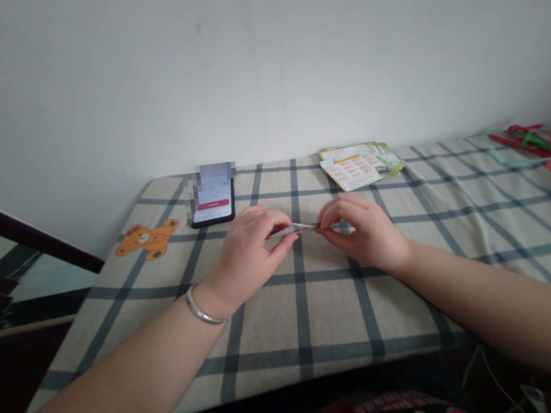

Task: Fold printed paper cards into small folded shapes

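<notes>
Both my hands meet over the middle of a table covered with a checked cloth (318,308). My left hand (248,253), with a silver bangle at the wrist, pinches one end of a thin folded strip of paper (297,228). My right hand (362,233) pinches the other end. The strip lies nearly edge-on just above the cloth, so its print cannot be made out. Fingers of both hands are curled and closed around it.
A phone (212,204) with a lit screen lies at the back left. A stack of printed cards (358,165) sits at the back centre. Red and green ribbons (544,150) lie at the far right. A white wall stands behind the table.
</notes>
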Demonstrator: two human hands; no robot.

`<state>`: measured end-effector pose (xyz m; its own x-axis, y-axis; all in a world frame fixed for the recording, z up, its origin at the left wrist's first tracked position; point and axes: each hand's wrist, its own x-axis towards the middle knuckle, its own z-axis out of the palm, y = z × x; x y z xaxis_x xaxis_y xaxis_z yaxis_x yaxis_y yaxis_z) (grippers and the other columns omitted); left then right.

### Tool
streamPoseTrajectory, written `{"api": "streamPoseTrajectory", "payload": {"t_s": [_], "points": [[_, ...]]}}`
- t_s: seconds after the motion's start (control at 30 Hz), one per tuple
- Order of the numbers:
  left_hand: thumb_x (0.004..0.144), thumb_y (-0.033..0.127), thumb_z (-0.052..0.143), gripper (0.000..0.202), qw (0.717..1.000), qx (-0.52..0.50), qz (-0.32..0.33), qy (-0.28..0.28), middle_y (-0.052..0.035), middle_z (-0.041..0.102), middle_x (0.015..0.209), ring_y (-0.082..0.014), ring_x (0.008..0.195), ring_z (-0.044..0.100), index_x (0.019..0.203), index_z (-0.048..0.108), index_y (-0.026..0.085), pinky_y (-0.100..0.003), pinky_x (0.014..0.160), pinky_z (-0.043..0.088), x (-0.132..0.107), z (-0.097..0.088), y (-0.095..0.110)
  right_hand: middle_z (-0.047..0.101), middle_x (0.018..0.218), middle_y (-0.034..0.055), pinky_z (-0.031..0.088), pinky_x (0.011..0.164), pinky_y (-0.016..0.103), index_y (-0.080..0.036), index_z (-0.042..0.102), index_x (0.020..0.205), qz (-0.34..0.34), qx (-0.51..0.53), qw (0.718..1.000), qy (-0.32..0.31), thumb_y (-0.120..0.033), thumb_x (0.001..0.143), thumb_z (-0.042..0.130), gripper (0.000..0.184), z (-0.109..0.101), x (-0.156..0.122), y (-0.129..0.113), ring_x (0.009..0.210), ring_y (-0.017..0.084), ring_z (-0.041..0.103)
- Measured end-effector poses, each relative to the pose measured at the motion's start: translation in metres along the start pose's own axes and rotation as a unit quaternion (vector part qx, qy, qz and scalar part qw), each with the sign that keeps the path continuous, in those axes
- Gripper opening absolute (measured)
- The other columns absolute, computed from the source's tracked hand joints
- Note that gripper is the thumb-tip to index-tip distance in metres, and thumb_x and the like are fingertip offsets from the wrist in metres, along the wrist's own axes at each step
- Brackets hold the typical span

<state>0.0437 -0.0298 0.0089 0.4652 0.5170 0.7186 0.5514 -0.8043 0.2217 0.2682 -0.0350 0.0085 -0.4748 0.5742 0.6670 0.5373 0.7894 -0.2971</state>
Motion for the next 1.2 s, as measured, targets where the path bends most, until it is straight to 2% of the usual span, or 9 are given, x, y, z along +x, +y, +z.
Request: {"api": "streamPoseTrajectory", "payload": {"t_s": [0.1,0.23,0.37,0.57,0.73,0.87,0.97,1.1,1.2], "points": [[0.083,0.020,0.066,0.010,1.000,0.013,0.016,0.004,-0.0015,0.066,0.081,-0.0180,0.081,0.060,0.088,0.057,0.018,-0.034,0.081,0.049,-0.001,0.001,0.000,0.064,0.082,0.0023,0.048,0.067,0.028,-0.019,0.057,0.089,0.028,-0.002,1.000,-0.003,-0.017,0.083,0.064,0.009,0.001,-0.002,-0.002,0.076,0.015,0.059],[0.085,0.026,0.066,0.012,1.000,0.016,0.024,0.004,-0.0032,0.067,0.080,-0.0188,0.081,0.060,0.086,0.059,0.017,-0.035,0.081,0.049,-0.001,0.002,-0.002,0.064,0.082,0.0031,0.047,0.067,0.028,-0.018,0.063,0.092,0.020,-0.008,0.999,-0.041,-0.020,0.086,0.061,0.006,0.001,-0.001,-0.003,0.077,0.015,0.059],[0.084,0.025,0.067,0.011,1.000,0.017,-0.006,0.007,-0.0032,0.067,0.081,-0.0184,0.080,0.061,0.084,0.061,0.016,-0.034,0.079,0.048,0.000,0.001,-0.003,0.062,0.082,0.0033,0.046,0.067,0.028,-0.018,0.063,0.088,0.037,-0.014,0.998,-0.049,-0.019,0.087,0.059,0.004,0.000,0.000,-0.001,0.077,0.015,0.058],[0.086,0.022,0.063,0.005,0.999,0.003,-0.054,0.004,-0.0004,0.067,0.078,-0.0156,0.077,0.061,0.083,0.063,0.018,-0.030,0.074,0.046,0.003,-0.004,-0.002,0.060,0.082,0.0027,0.045,0.068,0.028,-0.018,0.059,0.085,0.095,-0.008,0.995,-0.029,-0.014,0.085,0.057,0.004,-0.004,0.000,0.005,0.077,0.015,0.056],[0.083,0.020,0.063,0.003,0.995,-0.010,-0.100,-0.023,0.0000,0.067,0.079,-0.0158,0.078,0.061,0.080,0.064,0.018,-0.030,0.075,0.046,0.003,-0.004,-0.002,0.059,0.080,0.0022,0.044,0.066,0.029,-0.019,0.057,0.084,0.122,-0.011,0.992,-0.027,-0.015,0.086,0.055,0.005,-0.005,0.002,0.008,0.076,0.016,0.055],[0.080,0.018,0.062,0.002,0.989,-0.026,-0.133,-0.052,0.0003,0.066,0.078,-0.0154,0.076,0.061,0.078,0.063,0.018,-0.028,0.072,0.046,0.002,-0.002,0.000,0.059,0.082,0.0026,0.044,0.065,0.029,-0.020,0.056,0.085,0.121,-0.020,0.992,0.008,-0.016,0.084,0.059,0.006,-0.001,0.003,0.010,0.076,0.016,0.054],[0.081,0.019,0.061,0.003,0.978,-0.040,-0.196,-0.052,0.0016,0.067,0.076,-0.0137,0.072,0.062,0.079,0.063,0.019,-0.025,0.067,0.047,0.002,-0.002,0.004,0.057,0.080,0.0028,0.044,0.066,0.031,-0.021,0.052,0.079,0.105,-0.063,0.991,0.050,-0.016,0.081,0.062,0.011,0.000,0.003,0.011,0.074,0.017,0.053],[0.083,0.021,0.059,0.005,0.961,-0.081,-0.262,-0.046,0.0025,0.070,0.078,-0.0109,0.067,0.063,0.080,0.061,0.018,-0.021,0.064,0.048,0.003,-0.003,0.008,0.063,0.079,0.0022,0.045,0.073,0.032,-0.020,0.057,0.080,0.048,-0.079,0.996,-0.001,-0.012,0.080,0.062,0.010,0.000,0.003,0.007,0.078,0.018,0.055],[0.082,0.019,0.060,0.003,0.964,-0.075,-0.251,-0.049,0.0025,0.069,0.076,-0.0117,0.067,0.064,0.079,0.062,0.018,-0.022,0.066,0.051,0.003,-0.002,0.008,0.068,0.090,0.0037,0.047,0.078,0.034,-0.019,0.062,0.094,0.032,-0.060,0.997,-0.031,-0.014,0.082,0.062,0.014,0.000,0.003,0.005,0.086,0.019,0.059]]}}
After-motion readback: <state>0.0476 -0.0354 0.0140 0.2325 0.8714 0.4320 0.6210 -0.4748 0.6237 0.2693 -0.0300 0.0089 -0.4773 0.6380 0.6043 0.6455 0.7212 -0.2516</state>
